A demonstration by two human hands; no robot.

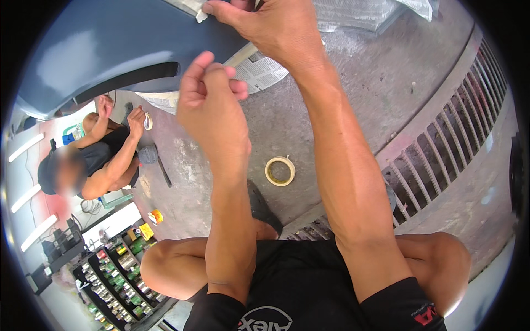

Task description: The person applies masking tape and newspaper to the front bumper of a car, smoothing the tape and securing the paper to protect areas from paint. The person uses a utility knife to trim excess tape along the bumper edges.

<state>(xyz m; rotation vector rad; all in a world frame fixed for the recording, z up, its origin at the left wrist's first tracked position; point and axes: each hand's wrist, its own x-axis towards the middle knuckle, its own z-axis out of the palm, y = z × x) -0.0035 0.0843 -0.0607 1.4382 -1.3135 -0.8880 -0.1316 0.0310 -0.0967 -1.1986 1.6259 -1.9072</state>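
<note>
Closest to me, the left hand (pixel 212 107) hangs in front of the panel, fingers half curled with the thumb over them; I cannot tell whether anything thin sits inside the curl. The right hand (pixel 276 27) reaches up to the top edge, thumb stretched out beside a small white strip (pixel 202 15); its fingers are partly cut off, so I cannot tell whether it grips that strip. The strip is at the glossy blue-grey panel (pixel 138 38), and printed newspaper (pixel 265 71) lines the panel's border. Below, I see a roll of pale tape (pixel 280 170) flat on the concrete floor (pixel 187 171), between my two forearms, with a metal grate (pixel 441 132) to the right. Farther left, a co-worker (pixel 105 149) crouches near another tape roll (pixel 148 121); beyond is a shelf of small containers (pixel 113 281).
</note>
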